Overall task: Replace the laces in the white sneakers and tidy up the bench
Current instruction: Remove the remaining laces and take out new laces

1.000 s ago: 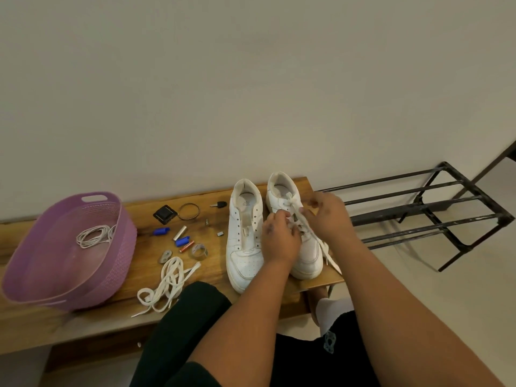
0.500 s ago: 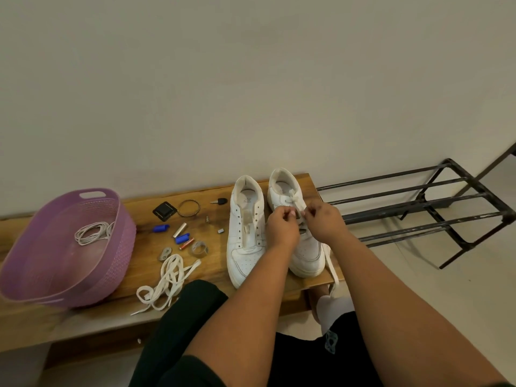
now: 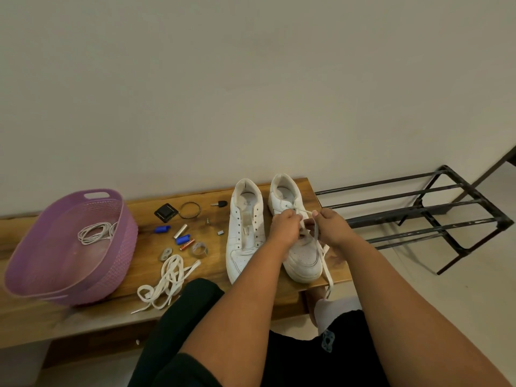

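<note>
Sneakers sit side by side at the right end of the wooden bench (image 3: 251, 300), toes toward the near edge. Both hands work over the right sneaker (image 3: 303, 258): the left hand (image 3: 284, 230) has its fingers curled down over the eyelet area, pinching the white lace (image 3: 325, 263) where it crosses the tongue, and the right hand (image 3: 331, 226) pinches another stretch of the same lace between thumb and forefinger, just beside the left hand. A loose end of that lace trails down the sneaker's right side and hangs over the bench's near edge. The left sneaker (image 3: 244, 236) stands unlaced (its eyelets show bare), touching or nearly touching its partner.

A tangled spare lace (image 3: 167, 283) lies on the bench near the front edge, left of the sneakers. Beyond it small clutter is scattered: a black square piece (image 3: 166, 213), a ring (image 3: 190, 210), a key (image 3: 220, 203), blue caps (image 3: 162, 229) and a battery (image 3: 187, 244). At the far left a purple basket (image 3: 117, 247) holds a coiled thin cord (image 3: 95, 233). A black metal rack (image 3: 418, 216) stands on the floor to the right of the bench.
</note>
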